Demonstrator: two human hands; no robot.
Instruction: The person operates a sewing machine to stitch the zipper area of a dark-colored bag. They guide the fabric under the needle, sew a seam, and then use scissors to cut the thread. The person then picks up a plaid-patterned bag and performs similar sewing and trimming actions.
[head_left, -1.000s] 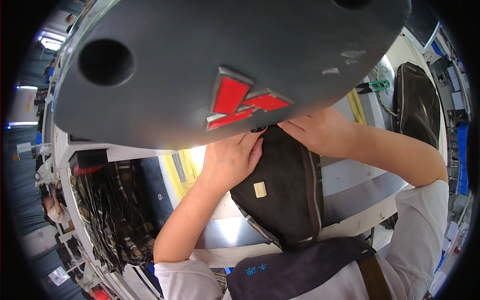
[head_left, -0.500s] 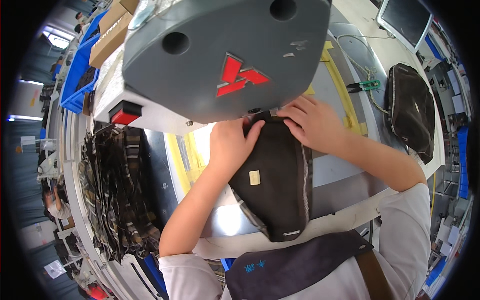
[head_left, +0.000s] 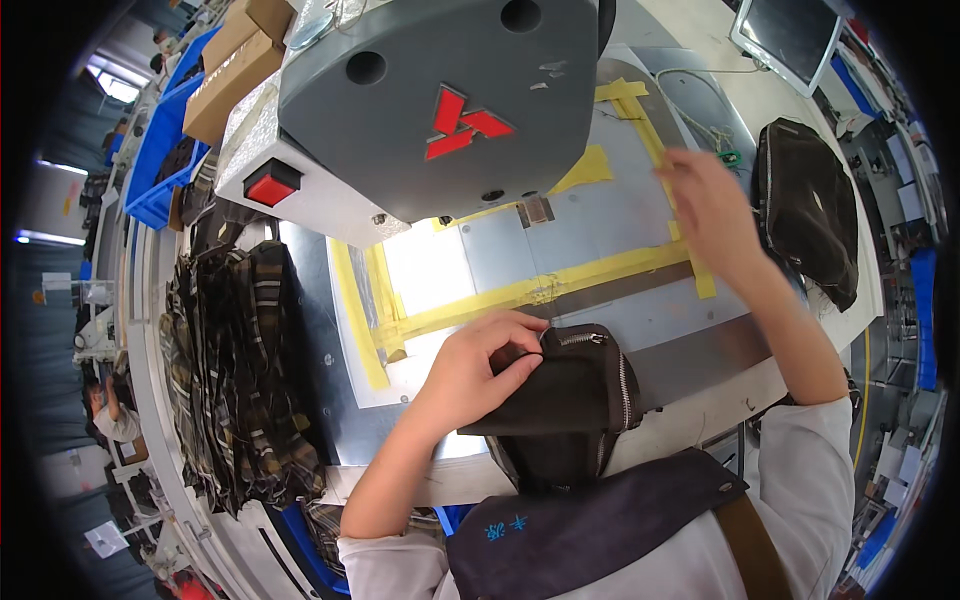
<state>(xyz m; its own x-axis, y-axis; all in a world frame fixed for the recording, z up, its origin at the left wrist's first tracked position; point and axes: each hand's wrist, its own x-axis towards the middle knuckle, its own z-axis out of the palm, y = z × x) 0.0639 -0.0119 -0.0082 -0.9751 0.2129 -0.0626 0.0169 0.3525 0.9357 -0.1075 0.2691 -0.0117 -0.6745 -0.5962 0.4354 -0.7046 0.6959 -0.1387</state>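
My left hand (head_left: 483,368) pinches the upper edge of a dark brown fabric pouch piece (head_left: 575,390) between thumb and fingers. A silver zipper runs along the piece's right side and top corner. It sits at the table's near edge, folded over, its lower part hanging toward me. Away from it, my right hand (head_left: 712,215) is raised over the right strip of yellow tape, slightly blurred, fingers apart and nothing visible in them. Just beyond that hand, green-handled thread snips (head_left: 731,158) lie beside a cord, mostly hidden by it.
A grey sewing machine head (head_left: 440,110) with a red button (head_left: 272,184) overhangs the metal plate (head_left: 600,225), which carries yellow tape. Striped fabric pieces (head_left: 235,370) are piled at left. A dark zippered pouch (head_left: 806,215) lies right, below a screen (head_left: 788,40). Blue bins (head_left: 150,200) stand far left.
The fabric piece has come out from under the machine head toward me and folded over, still in my left hand. My right hand has let go of it and moved up and right.
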